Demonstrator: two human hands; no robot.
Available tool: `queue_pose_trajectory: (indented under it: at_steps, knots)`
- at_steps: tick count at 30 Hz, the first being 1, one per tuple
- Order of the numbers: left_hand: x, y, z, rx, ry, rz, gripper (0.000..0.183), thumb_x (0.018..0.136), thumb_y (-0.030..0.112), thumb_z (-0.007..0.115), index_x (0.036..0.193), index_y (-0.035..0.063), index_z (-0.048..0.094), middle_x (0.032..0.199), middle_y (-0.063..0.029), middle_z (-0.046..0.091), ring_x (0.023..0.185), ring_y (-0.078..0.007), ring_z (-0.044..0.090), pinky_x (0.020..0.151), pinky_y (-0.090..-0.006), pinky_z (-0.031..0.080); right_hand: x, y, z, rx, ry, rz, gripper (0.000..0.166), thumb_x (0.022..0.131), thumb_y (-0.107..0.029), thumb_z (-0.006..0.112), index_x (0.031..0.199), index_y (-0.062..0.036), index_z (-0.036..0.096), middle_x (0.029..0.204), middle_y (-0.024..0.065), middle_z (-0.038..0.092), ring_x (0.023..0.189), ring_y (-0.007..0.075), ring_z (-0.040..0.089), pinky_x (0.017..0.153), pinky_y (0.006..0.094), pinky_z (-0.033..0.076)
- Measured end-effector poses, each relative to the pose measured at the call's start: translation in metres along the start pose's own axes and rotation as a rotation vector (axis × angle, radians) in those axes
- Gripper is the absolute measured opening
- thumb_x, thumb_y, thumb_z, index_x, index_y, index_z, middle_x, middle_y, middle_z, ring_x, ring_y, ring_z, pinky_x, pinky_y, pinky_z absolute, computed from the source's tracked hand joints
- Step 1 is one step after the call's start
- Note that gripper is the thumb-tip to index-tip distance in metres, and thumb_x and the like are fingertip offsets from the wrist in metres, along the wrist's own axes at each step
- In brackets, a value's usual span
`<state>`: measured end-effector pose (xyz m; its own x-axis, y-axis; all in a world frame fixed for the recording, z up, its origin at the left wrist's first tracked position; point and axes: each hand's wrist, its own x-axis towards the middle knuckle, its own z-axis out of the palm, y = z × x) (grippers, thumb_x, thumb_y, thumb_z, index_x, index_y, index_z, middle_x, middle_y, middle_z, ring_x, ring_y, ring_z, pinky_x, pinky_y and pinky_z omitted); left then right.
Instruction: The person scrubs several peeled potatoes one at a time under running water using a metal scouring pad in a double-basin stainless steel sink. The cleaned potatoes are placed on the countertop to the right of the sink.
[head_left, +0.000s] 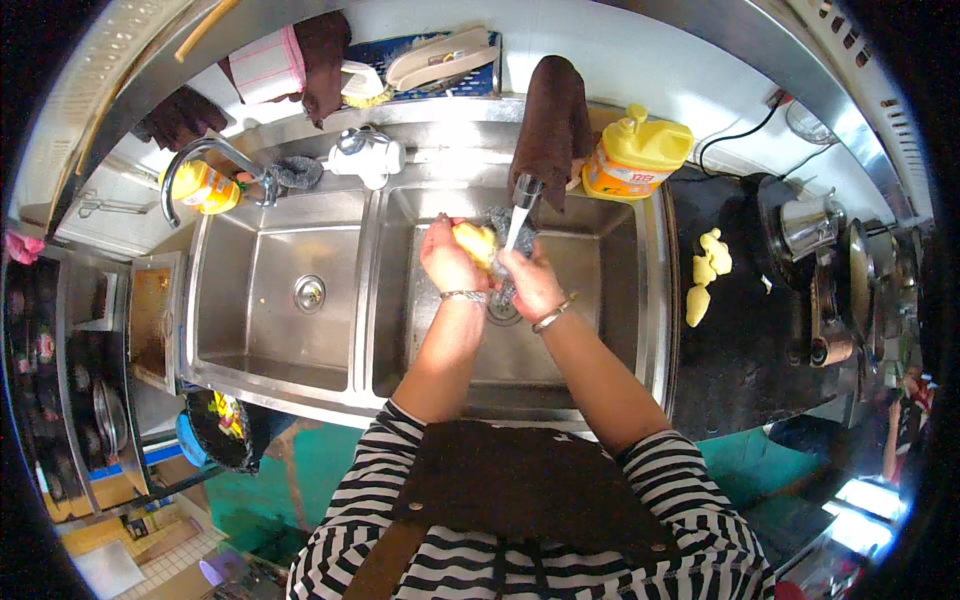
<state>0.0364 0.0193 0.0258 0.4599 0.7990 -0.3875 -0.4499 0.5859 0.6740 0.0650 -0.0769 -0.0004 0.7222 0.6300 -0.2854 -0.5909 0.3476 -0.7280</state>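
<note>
My left hand (453, 253) holds a piece of pale yellow peeled root (474, 244), which looks like ginger, over the right basin (457, 352) of a steel sink. Close beside it, my right hand (534, 281) grips a grey mesh scourer (495, 219), partly hidden by the water stream and the fingers. Water runs from a faucet spout (528, 189) down between both hands. A bracelet circles each wrist. The basin's drain (504, 309) is partly covered by my right hand.
Left of the divider is a second basin (300, 345) with a curved faucet (214, 142). A yellow detergent jug (634, 154) and a brown cloth (551, 112) stand behind the sink. Several peeled pieces (698, 304) lie on the dark counter (739, 367). A lined bin (225, 427) is at lower left.
</note>
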Motion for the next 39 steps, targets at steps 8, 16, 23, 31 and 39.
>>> queue_pose_trajectory:
  at_steps: [8, 16, 23, 31, 39]
  knots:
    - [0.023, -0.018, -0.026, -0.010, 0.049, -0.122, 0.021, 0.085, 0.019, 0.043, 0.072, 0.0041, 0.050, 0.066, -0.0067, 0.053, 0.060, -0.0199, 0.052, 0.058, -0.0324, 0.045, 0.008, -0.008, -0.018, -0.614, -0.253, -0.251, 0.047, 0.068, -0.003, 0.064, 0.110, -0.0013, 0.042, 0.098, 0.0070, 0.056, 0.088, 0.0145, 0.056, 0.064, 0.0323, 0.051]
    - [0.013, -0.012, -0.010, -0.081, 0.007, -0.097, 0.021, 0.085, 0.022, 0.042, 0.074, 0.0057, 0.050, 0.070, -0.0080, 0.055, 0.064, -0.0216, 0.055, 0.061, -0.0344, 0.047, 0.004, 0.001, -0.003, 0.045, -0.089, -0.015, 0.035, 0.076, -0.003, 0.061, 0.108, -0.0058, 0.047, 0.094, 0.0027, 0.058, 0.083, 0.0162, 0.057, 0.067, 0.0302, 0.049]
    - [0.024, -0.015, -0.024, -0.066, 0.113, -0.209, 0.021, 0.084, 0.022, 0.045, 0.072, 0.0059, 0.051, 0.070, -0.0066, 0.055, 0.063, -0.0198, 0.054, 0.060, -0.0335, 0.046, -0.003, -0.005, -0.002, -0.409, -0.132, -0.128, 0.042, 0.072, -0.002, 0.062, 0.109, -0.0020, 0.042, 0.090, 0.0035, 0.057, 0.075, 0.0118, 0.056, 0.058, 0.0268, 0.050]
    - [0.004, -0.001, -0.003, -0.007, -0.231, -0.244, 0.040, 0.086, 0.044, 0.046, 0.085, 0.0042, 0.053, 0.076, -0.0043, 0.055, 0.069, -0.0169, 0.054, 0.066, -0.0324, 0.045, 0.001, -0.039, -0.017, -0.177, -0.186, -0.053, 0.043, 0.070, -0.004, 0.058, 0.109, -0.0010, 0.040, 0.085, 0.0081, 0.057, 0.064, 0.0191, 0.058, 0.046, 0.0305, 0.049]
    - [0.011, 0.030, -0.025, 0.565, -0.641, -0.399, 0.039, 0.082, 0.027, 0.056, 0.110, 0.0019, 0.045, 0.092, -0.0116, 0.058, 0.077, -0.0229, 0.062, 0.061, -0.0319, 0.056, 0.008, -0.072, -0.012, -0.410, -0.159, 0.042, 0.031, 0.073, -0.008, 0.056, 0.101, -0.0004, 0.046, 0.081, 0.0065, 0.057, 0.060, 0.0144, 0.056, 0.041, 0.0258, 0.045]
